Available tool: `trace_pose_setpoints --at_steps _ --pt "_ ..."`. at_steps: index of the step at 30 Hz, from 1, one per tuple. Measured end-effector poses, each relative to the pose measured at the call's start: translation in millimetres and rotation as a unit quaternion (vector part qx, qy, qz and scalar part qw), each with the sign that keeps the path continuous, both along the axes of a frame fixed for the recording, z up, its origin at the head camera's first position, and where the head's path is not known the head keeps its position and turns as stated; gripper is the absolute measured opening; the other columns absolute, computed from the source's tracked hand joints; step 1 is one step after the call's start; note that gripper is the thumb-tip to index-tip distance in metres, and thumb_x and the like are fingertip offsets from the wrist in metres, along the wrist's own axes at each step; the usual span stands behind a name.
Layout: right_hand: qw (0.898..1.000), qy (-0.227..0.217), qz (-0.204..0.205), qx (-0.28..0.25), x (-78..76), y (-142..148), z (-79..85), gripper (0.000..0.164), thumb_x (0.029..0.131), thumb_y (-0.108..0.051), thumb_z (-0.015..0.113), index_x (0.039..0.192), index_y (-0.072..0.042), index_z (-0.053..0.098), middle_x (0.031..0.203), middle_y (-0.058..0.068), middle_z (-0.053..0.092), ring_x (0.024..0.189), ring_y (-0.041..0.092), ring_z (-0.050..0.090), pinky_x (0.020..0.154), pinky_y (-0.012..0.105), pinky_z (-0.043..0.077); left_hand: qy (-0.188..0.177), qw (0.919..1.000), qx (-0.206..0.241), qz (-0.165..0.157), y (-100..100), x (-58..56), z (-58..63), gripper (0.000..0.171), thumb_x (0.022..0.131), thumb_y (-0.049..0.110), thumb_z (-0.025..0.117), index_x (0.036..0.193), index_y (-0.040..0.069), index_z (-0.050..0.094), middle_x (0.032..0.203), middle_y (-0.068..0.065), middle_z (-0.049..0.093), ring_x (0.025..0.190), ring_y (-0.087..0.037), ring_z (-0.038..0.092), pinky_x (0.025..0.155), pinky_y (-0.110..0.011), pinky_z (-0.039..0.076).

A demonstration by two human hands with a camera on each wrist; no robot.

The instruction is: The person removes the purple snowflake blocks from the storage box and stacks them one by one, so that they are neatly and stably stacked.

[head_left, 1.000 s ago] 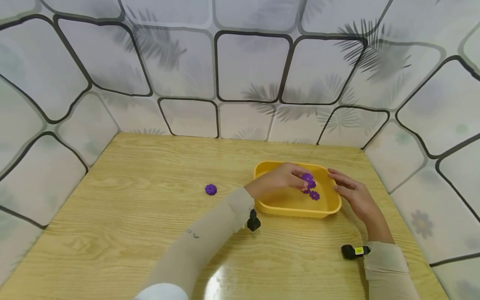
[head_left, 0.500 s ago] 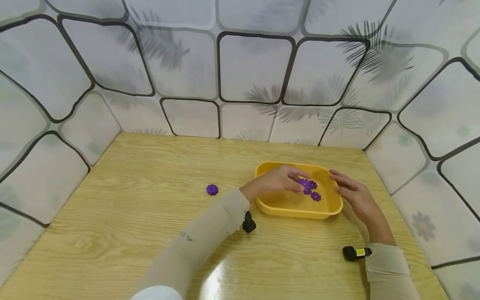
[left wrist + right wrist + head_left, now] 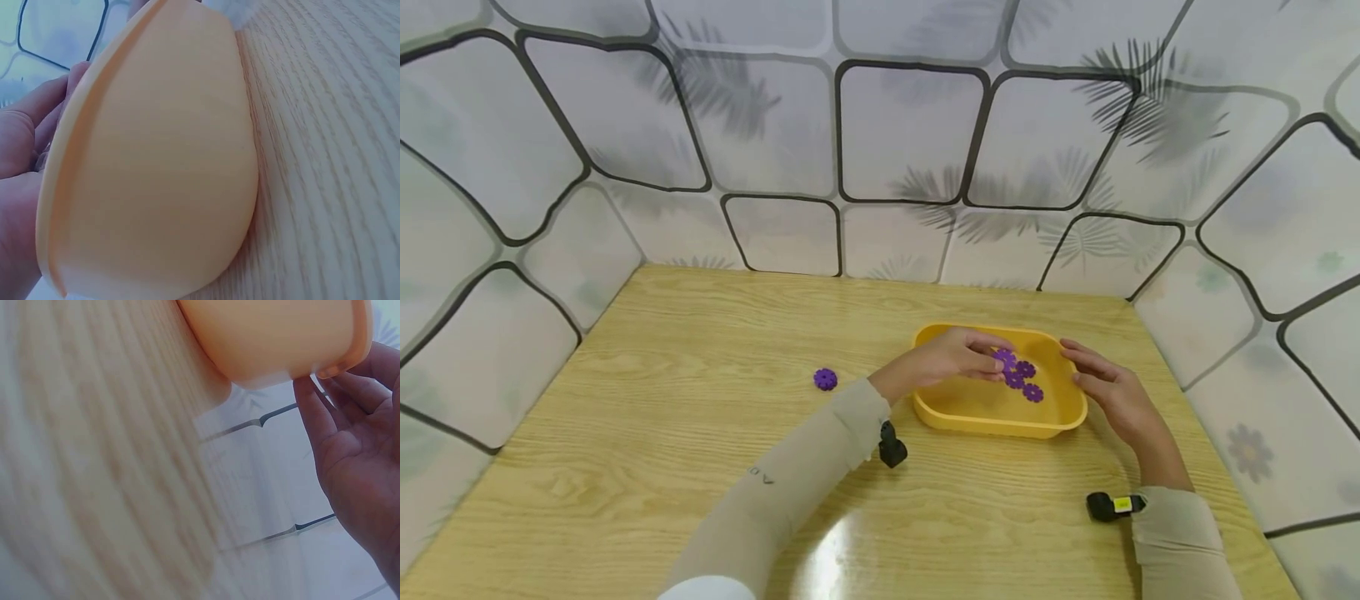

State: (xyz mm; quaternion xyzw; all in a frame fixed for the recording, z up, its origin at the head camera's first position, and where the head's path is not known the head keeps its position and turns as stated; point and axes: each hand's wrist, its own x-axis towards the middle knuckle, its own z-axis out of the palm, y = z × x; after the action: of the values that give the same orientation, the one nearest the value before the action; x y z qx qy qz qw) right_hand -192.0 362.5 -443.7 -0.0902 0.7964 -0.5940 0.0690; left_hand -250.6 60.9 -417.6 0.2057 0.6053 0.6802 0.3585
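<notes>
A yellow plastic tray sits on the table with several purple flower-shaped notched discs inside. My left hand reaches over the tray's left side. Its thumb and fingertips pinch one purple notched disc above the others. In the left wrist view the tray wall hides most of what this hand holds. At the tray's right end, my right hand has fairly straight fingers touching the rim; the right wrist view shows its fingertips against the tray's edge. A purple disc lies on the table left of the tray.
The wood-grain table meets a patterned backdrop behind and at both sides. Small black cameras are strapped to the left wrist and right wrist.
My left hand has drawn back slightly to the left with the disc at its fingertips, uncovering more discs in the tray. The right hand has stayed at the tray's end.
</notes>
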Motion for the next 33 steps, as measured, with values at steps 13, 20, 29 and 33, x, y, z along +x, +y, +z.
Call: trace_pose_setpoints --at_steps 13,20,29,33 --pt "1.0 0.001 0.002 0.007 0.1 1.3 0.3 0.054 0.104 -0.021 0.058 0.15 0.002 0.043 0.162 -0.008 0.035 0.139 -0.008 0.035 0.096 0.004 0.04 0.007 0.9999 0.012 -0.003 -14.0 4.0 3.1 0.048 0.095 0.0 0.066 0.141 -0.004 0.054 0.133 -0.027 0.059 0.119 -0.039 0.064 0.11 -0.054 0.042" --pt "1.0 0.005 0.009 -0.004 -0.2 0.2 -0.4 0.054 0.104 -0.021 0.057 0.15 0.004 0.042 0.162 -0.008 0.035 0.137 -0.011 0.036 0.097 0.005 0.04 0.181 0.9821 -0.053 0.003 -40.5 8.8 9.7 0.046 0.095 0.019 0.072 0.137 0.005 0.061 0.123 -0.012 0.066 0.105 -0.043 0.065 0.092 -0.052 0.055" --pt "1.0 0.018 0.012 -0.011 0.3 0.8 -1.0 0.052 0.105 -0.017 0.056 0.149 0.006 0.042 0.161 -0.009 0.038 0.131 -0.016 0.04 0.097 0.005 0.041 0.353 0.9132 -0.192 0.069 -92.8 21.3 18.5 0.041 0.093 0.035 0.073 0.13 0.019 0.066 0.121 0.005 0.065 0.097 -0.014 0.059 0.078 -0.029 0.053" --pt "1.0 0.013 0.011 -0.015 1.2 0.4 -1.3 0.051 0.105 -0.017 0.055 0.149 0.006 0.042 0.161 -0.009 0.038 0.132 -0.016 0.039 0.098 0.005 0.04 0.343 0.9138 -0.199 0.087 -121.5 26.2 15.9 0.036 0.093 0.031 0.074 0.126 0.018 0.068 0.116 0.003 0.065 0.095 -0.018 0.06 0.077 -0.031 0.054"
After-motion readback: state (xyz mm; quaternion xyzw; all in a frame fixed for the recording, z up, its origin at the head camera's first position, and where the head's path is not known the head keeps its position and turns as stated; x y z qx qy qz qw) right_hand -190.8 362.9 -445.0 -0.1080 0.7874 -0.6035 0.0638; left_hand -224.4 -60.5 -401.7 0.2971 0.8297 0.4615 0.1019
